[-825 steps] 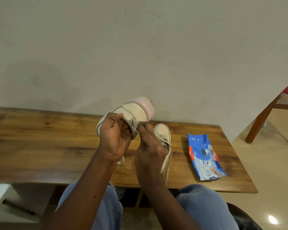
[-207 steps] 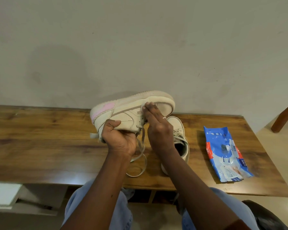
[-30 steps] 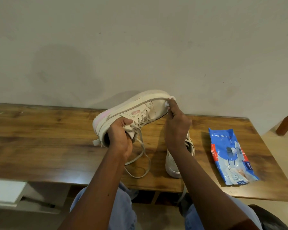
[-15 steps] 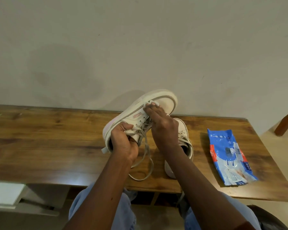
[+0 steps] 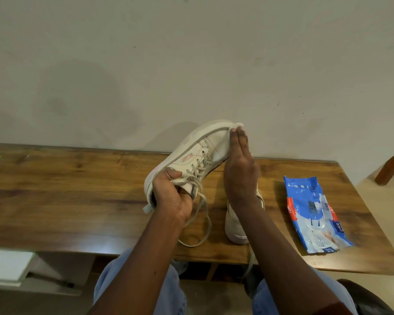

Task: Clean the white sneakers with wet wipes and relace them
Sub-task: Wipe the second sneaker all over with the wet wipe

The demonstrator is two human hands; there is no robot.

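Wood table [image 5: 66,196] agst plain wall [image 5: 146,64]. Left hand [image 5: 172,198] grips raised sneaker [image 5: 191,153] at heel; right hand [image 5: 239,171], fingers straight, presses wipe [image 5: 237,125] on toe.

- Left hand [image 5: 172,196]: fingers are curled, and the sneaker [image 5: 198,151] is gripped at its heel opening.
- Right hand [image 5: 239,169]: held flat, fingers straight and together, fingertips pressed to the sneaker's toe.
- Both forearms are extended forward.

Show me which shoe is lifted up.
The white lace-up sneaker with a pink patch, gripped by the left hand; the other white sneaker rests on the wooden table.
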